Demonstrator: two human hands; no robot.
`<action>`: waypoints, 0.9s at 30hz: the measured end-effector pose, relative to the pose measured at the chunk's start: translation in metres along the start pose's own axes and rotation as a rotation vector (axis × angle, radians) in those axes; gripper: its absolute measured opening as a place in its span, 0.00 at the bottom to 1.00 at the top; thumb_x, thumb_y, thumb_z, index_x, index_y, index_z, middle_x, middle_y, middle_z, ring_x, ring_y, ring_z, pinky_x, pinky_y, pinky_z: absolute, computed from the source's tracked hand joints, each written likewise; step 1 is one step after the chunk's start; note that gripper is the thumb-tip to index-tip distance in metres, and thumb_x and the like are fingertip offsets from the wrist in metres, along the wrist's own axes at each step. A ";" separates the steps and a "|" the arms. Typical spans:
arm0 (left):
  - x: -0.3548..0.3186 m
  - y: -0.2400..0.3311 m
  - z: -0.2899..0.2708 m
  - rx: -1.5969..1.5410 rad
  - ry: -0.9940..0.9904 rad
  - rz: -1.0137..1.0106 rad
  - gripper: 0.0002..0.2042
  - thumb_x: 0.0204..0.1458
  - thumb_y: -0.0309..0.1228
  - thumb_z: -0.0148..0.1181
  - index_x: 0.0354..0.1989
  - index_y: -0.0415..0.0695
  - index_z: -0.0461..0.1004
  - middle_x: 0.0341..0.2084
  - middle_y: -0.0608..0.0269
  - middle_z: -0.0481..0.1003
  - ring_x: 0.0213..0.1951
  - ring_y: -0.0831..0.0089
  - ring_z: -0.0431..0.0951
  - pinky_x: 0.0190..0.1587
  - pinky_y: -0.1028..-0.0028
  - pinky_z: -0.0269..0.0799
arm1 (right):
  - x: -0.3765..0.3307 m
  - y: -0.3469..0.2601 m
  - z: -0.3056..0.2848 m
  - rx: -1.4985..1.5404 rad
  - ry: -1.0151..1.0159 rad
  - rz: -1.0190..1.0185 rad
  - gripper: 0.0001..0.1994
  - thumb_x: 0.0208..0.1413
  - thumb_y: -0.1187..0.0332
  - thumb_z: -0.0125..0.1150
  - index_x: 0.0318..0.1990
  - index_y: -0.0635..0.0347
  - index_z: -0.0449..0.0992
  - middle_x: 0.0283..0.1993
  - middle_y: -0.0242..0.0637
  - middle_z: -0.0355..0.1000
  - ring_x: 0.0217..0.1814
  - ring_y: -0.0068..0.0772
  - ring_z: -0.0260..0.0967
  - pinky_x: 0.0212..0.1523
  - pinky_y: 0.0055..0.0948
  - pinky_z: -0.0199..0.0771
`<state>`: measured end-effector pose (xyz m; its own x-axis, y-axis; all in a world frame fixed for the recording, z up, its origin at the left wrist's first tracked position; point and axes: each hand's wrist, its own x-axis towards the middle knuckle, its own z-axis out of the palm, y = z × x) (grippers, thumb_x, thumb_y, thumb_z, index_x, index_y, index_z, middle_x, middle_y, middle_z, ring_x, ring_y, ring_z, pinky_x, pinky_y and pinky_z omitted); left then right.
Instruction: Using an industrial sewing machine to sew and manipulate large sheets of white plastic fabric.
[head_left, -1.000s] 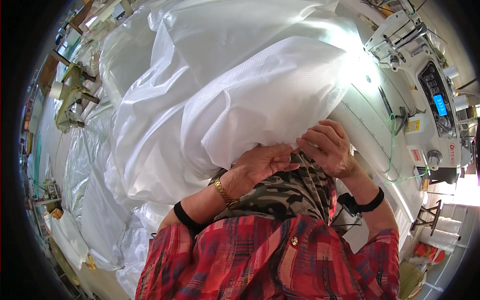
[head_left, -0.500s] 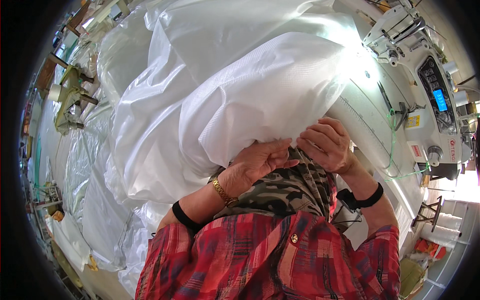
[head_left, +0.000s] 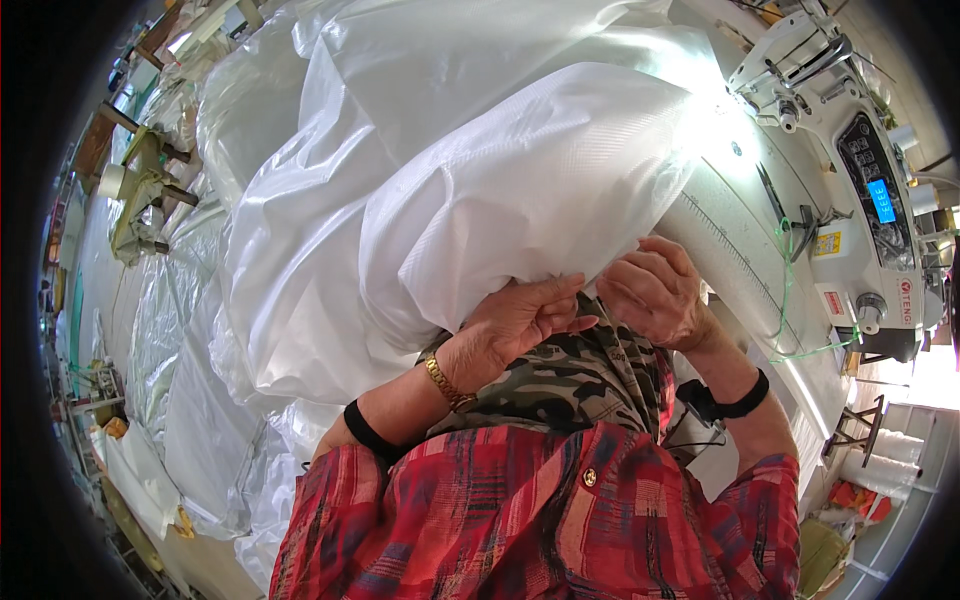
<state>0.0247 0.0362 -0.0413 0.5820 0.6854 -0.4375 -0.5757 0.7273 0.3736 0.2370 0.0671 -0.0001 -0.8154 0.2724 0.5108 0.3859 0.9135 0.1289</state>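
A large sheet of shiny white woven plastic [head_left: 520, 190] lies in folds in front of me, its near edge reaching my lap. My left hand [head_left: 525, 318] pinches that edge between thumb and fingers, with its other fingers loosely bent. Close to its right is my right hand [head_left: 655, 292], fingers curled in beside the sheet's edge; what they hold, if anything, is hidden. Farther right stands a white sewing machine [head_left: 850, 190] with a lit blue display. Its lamp glares on the sheet's far right part.
Dark scissors or snips [head_left: 770, 195] lie on the machine table [head_left: 735, 240], which has a printed ruler. A green thread [head_left: 785, 290] hangs beside the machine. White thread cones [head_left: 880, 470] stand at lower right. More clear plastic [head_left: 180, 330] heaps at left, near a wooden rack [head_left: 150, 195].
The fingers of my right hand have curled in more and drawn slightly back from my left fingertips. My left hand and the sheet have hardly moved.
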 end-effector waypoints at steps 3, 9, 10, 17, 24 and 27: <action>0.002 -0.004 -0.003 -0.006 -0.011 0.031 0.11 0.64 0.29 0.53 0.27 0.44 0.68 0.16 0.76 0.56 0.19 0.83 0.61 0.51 0.65 0.77 | -0.001 -0.004 0.002 -0.011 0.022 0.026 0.12 0.41 0.69 0.63 0.37 0.55 0.78 0.44 0.31 0.72 0.47 0.30 0.72 0.55 0.40 0.71; 0.001 -0.014 -0.005 0.041 0.063 0.219 0.07 0.58 0.29 0.63 0.40 0.41 0.74 0.29 0.71 0.70 0.28 0.81 0.68 0.45 0.72 0.77 | 0.002 -0.009 -0.001 -0.035 -0.051 0.078 0.12 0.40 0.69 0.63 0.37 0.55 0.78 0.44 0.30 0.73 0.47 0.30 0.72 0.57 0.42 0.69; 0.003 -0.015 -0.008 0.040 0.062 0.218 0.07 0.58 0.29 0.63 0.40 0.41 0.74 0.29 0.71 0.70 0.28 0.81 0.68 0.45 0.72 0.77 | 0.002 -0.009 -0.002 -0.043 -0.071 0.084 0.13 0.40 0.68 0.63 0.37 0.55 0.77 0.44 0.30 0.73 0.47 0.31 0.72 0.58 0.42 0.69; -0.001 -0.015 -0.001 0.329 0.100 0.402 0.09 0.60 0.32 0.61 0.29 0.43 0.74 0.19 0.73 0.65 0.24 0.82 0.63 0.39 0.74 0.72 | 0.007 -0.010 -0.004 -0.036 -0.082 0.085 0.13 0.39 0.68 0.63 0.37 0.56 0.77 0.43 0.31 0.74 0.46 0.32 0.72 0.61 0.44 0.66; -0.007 -0.014 0.001 0.900 0.270 0.555 0.13 0.58 0.36 0.62 0.24 0.42 0.74 0.16 0.73 0.65 0.21 0.82 0.61 0.23 0.78 0.54 | 0.030 -0.004 -0.016 0.026 -0.218 0.104 0.10 0.45 0.69 0.61 0.37 0.56 0.74 0.37 0.30 0.70 0.46 0.32 0.70 0.65 0.46 0.62; -0.012 -0.010 0.006 0.862 0.257 0.496 0.14 0.60 0.36 0.60 0.25 0.41 0.74 0.17 0.73 0.65 0.22 0.83 0.62 0.28 0.78 0.62 | 0.038 -0.001 -0.019 0.056 -0.267 0.107 0.08 0.45 0.70 0.61 0.35 0.54 0.73 0.35 0.29 0.68 0.44 0.32 0.69 0.66 0.46 0.60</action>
<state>0.0273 0.0211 -0.0348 0.1921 0.9612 -0.1978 -0.0513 0.2111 0.9761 0.2135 0.0708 0.0354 -0.8586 0.4316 0.2765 0.4580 0.8883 0.0356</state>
